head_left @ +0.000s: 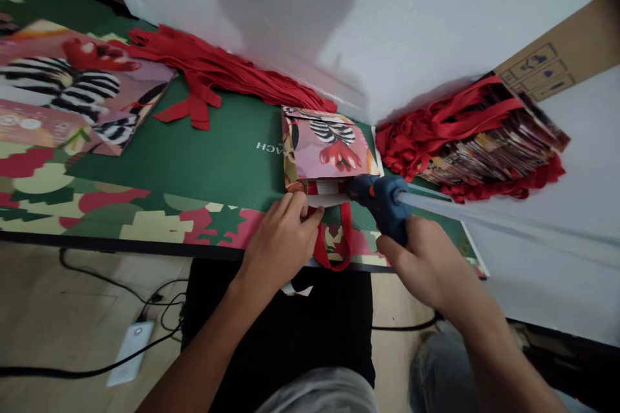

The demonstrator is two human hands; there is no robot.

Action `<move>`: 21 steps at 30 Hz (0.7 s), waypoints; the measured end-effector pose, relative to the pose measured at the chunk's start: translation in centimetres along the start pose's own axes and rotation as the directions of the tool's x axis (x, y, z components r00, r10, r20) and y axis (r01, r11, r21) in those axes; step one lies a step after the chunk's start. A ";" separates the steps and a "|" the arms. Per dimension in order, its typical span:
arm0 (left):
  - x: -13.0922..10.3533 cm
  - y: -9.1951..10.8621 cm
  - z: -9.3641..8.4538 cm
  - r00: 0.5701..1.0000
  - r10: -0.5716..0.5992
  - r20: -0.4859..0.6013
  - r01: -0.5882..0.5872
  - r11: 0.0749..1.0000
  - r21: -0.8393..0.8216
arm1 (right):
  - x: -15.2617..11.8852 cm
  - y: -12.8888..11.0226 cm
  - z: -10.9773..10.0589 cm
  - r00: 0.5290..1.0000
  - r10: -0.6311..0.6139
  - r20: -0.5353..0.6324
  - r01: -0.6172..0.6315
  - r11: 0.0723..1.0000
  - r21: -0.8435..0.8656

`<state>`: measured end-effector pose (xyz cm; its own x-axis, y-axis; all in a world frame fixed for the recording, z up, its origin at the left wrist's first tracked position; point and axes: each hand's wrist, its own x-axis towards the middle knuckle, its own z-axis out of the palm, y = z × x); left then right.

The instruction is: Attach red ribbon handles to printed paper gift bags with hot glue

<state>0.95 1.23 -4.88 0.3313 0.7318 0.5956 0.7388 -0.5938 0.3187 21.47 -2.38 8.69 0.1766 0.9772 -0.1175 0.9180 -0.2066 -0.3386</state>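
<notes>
A small paper bag (pixel 329 145) with a pink print of zebra stripes and a red shape lies flat in front of me. Its mouth faces me, showing a white inner edge. My left hand (pixel 285 239) pinches the near left edge of that mouth. A red ribbon handle (pixel 347 239) loops from the bag over the board's near edge. In my right hand (pixel 429 258) is a blue glue gun (pixel 387 200), its nozzle at the right side of the bag's mouth. A long translucent glue stick (pixel 484 216) sticks out of its back.
Red ribbon strips (pixel 232 71) lie along the white wall (pixel 290 0). At right stands a packed row of printed bags (pixel 489 148) with red handles. Larger printed sheets (pixel 72 90) lie left on the green board (pixel 213 161). A white power strip (pixel 130 352) and cables are on the floor.
</notes>
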 end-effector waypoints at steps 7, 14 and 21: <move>0.1 0.2 -0.1 1.000 0.001 -0.004 0.000 1.000 0.022 | -1.1 0.7 -0.9 0.977 0.203 0.058 -0.211 0.956 0.204; 0.1 0.1 -0.1 1.000 0.010 -0.019 -0.009 1.000 0.029 | -1.2 2.6 0.3 0.912 0.402 0.076 -0.387 0.788 0.479; 0.3 0.1 -0.2 1.000 0.015 0.024 -0.015 1.000 -0.016 | -0.6 1.1 0.7 0.963 0.258 0.081 -0.269 0.885 0.380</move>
<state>1.02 1.27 -4.55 0.3562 0.7306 0.5825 0.7242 -0.6098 0.3220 22.11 -3.21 7.71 0.3779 0.8838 -0.2759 0.6300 -0.4638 -0.6229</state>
